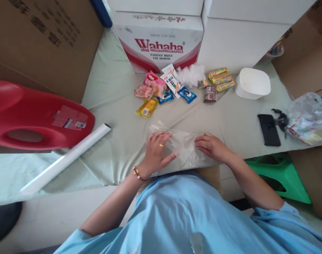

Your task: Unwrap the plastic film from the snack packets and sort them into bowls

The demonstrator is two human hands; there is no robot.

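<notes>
Left hand [156, 152] lies spread on clear plastic [186, 144], right hand [211, 146] curled, grip unclear; seemingly smoothing, next wanting gentle pressure

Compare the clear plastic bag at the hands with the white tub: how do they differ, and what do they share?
The clear plastic bag is thin and see-through; the white tub is opaque.
The bag lies flat and crinkled, while the tub has a firm, boxy shape with rounded corners.
The left hand and right hand are at the bag; neither is at the tub.
Both rest on the pale cloth.
</notes>
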